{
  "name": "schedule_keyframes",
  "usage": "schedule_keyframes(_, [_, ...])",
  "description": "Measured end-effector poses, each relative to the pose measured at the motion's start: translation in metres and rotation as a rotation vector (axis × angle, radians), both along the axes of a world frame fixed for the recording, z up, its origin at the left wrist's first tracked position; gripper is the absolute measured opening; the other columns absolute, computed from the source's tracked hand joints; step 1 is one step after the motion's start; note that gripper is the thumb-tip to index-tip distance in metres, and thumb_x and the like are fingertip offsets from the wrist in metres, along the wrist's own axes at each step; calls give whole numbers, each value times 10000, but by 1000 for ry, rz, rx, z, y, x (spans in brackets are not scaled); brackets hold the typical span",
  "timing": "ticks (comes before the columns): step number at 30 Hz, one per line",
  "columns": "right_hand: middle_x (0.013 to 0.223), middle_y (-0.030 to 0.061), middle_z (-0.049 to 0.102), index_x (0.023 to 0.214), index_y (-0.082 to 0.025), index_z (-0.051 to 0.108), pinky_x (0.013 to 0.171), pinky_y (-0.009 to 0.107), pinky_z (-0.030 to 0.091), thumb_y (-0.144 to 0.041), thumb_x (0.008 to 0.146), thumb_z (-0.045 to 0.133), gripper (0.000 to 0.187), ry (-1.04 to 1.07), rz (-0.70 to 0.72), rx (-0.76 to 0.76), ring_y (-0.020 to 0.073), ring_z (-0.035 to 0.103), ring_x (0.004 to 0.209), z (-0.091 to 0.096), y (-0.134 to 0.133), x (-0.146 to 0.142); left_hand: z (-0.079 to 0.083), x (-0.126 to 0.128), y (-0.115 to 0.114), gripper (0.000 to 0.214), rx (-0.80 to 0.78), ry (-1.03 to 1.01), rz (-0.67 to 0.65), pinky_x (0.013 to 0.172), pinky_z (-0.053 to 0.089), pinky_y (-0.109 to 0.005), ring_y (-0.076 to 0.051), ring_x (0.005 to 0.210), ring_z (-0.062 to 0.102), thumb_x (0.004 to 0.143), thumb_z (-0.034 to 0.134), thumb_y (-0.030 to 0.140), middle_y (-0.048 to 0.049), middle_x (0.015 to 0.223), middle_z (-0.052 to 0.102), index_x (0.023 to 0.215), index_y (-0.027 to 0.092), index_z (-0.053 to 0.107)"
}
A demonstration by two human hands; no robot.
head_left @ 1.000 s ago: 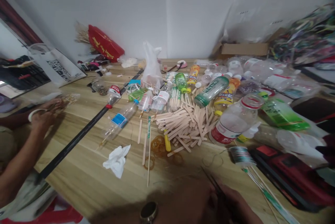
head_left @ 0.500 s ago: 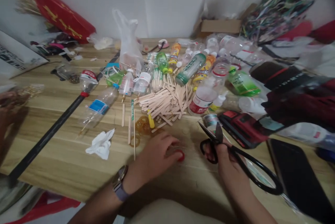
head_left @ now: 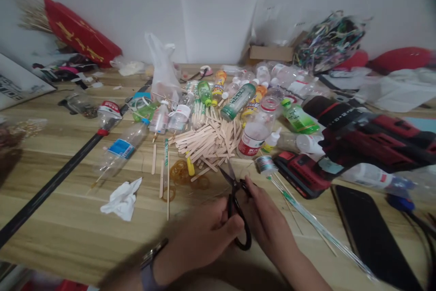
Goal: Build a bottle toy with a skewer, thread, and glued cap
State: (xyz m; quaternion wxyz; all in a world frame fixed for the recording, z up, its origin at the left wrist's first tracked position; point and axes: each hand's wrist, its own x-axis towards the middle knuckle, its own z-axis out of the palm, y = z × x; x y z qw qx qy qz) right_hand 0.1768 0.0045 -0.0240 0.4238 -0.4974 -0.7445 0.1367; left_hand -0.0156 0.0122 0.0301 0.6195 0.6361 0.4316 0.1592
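Note:
Black scissors (head_left: 236,200) lie between my two hands over the wooden table (head_left: 75,232), blades pointing away from me and slightly apart. My right hand (head_left: 269,220) grips them near the pivot. My left hand (head_left: 207,236), with a watch on the wrist, is curled, its thumb pressed against the handle loop. Just beyond the blades lie a heap of wooden craft sticks (head_left: 211,139) and some orange rubber bands (head_left: 179,170).
Plastic bottles (head_left: 255,130) crowd the table's middle. A red power drill (head_left: 368,139), a black phone (head_left: 371,232) and a wire spool (head_left: 265,164) are at the right. A crumpled tissue (head_left: 121,200) and a long black rod (head_left: 51,186) lie left. Another person's blurred hand (head_left: 7,141) shows at the left edge.
The view swung right and down. My right hand brought the scissors in toward the middle, and my left hand left the table and closed against their handle.

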Motion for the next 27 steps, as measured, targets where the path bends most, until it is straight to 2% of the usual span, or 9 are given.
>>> schedule_keyframes(3, [1275,118,664,1529,-257,340,905,288,581,-161,1005,429,540,-24,25,-6,187,668,1141,5,-6,-3,-2,2,-4,424,114,70,55,495,373,-225,-118,549,530,977,391,580,16,702,600,954,186,545])
schedule_keyframes(6, [1300,126,649,1524,-245,345,918,309,581,-186,980,489,566,32,50,-70,211,654,1171,9,-10,-6,0,3,-8,443,202,75,47,556,462,-256,-150,598,600,998,341,562,-10,756,666,1063,188,567])
schedule_keyframes(8, [1289,133,651,1515,-227,368,923,336,583,-202,943,536,596,75,57,-105,235,650,1177,9,-11,-9,3,4,-10,470,340,164,39,733,534,-328,-224,846,685,1006,337,532,-89,981,729,1220,179,562])
schedule_keyframes(10, [1263,125,664,1503,-226,400,924,345,584,-186,908,553,616,109,57,-129,239,659,1158,7,-11,-11,5,6,-13,525,467,324,14,894,527,-429,-309,1095,657,1010,339,501,-164,1237,686,1378,163,500])
schedule_keyframes(12, [1249,103,674,1494,-252,424,919,329,583,-148,886,541,628,139,59,-134,223,668,1139,5,-11,-14,6,10,-15,592,521,450,-53,939,518,-491,-360,1170,633,1009,331,512,-210,1341,633,1447,134,453])
schedule_keyframes(15, [1268,81,674,1473,-290,457,925,303,575,-106,881,516,622,183,62,-135,198,667,1145,3,-12,-16,8,15,-15,665,526,556,-138,946,518,-544,-411,1179,628,990,337,569,-257,1349,617,1431,93,483])
schedule_keyframes(18, [1291,78,669,1440,-285,500,951,309,565,-128,897,518,566,238,36,-165,196,654,1177,0,-14,-18,8,17,-14,689,503,565,-134,965,501,-585,-434,1207,604,972,376,592,-276,1367,597,1416,79,492])
schedule_keyframes(23, [1357,99,636,1424,-247,526,952,336,573,-202,919,533,507,337,-79,-271,218,635,1213,-12,-20,-20,8,14,-16,548,465,363,-33,1045,477,-506,-331,1293,566,1005,368,456,-183,1457,557,1472,177,431])
schedule_keyframes(27, [1413,86,599,1447,-253,515,1020,351,532,-216,965,477,485,285,-23,-309,217,591,1272,-6,-26,-16,13,13,-17,512,353,337,33,1097,434,-500,-309,1331,541,999,353,368,-148,1479,546,1479,206,425])
